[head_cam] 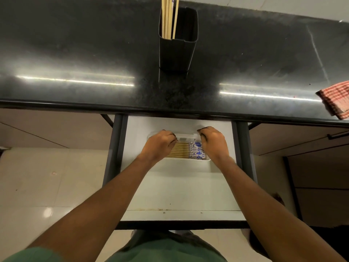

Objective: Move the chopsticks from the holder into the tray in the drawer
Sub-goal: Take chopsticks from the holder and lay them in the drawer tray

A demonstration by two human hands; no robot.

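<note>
A black rectangular holder [176, 48] stands on the dark countertop with several pale wooden chopsticks [169, 16] upright in its left side. Below, an open white drawer [179, 186] holds a clear plastic tray [186, 136] near its back. Several chopsticks [186, 151] with blue-and-white patterned ends lie side by side in the tray. My left hand [159, 144] curls over the tray's left end, fingers closed near the chopsticks. My right hand [213, 140] curls over the tray's right end. Whether either hand grips a chopstick or the tray is hidden by the fingers.
The glossy black countertop [75, 53] overhangs the drawer's back. A red checked cloth [335, 100] lies at the counter's right edge. Dark drawer rails [115, 148] flank the drawer. Pale floor tiles [47, 186] lie to the left, a dark cabinet [321, 176] to the right.
</note>
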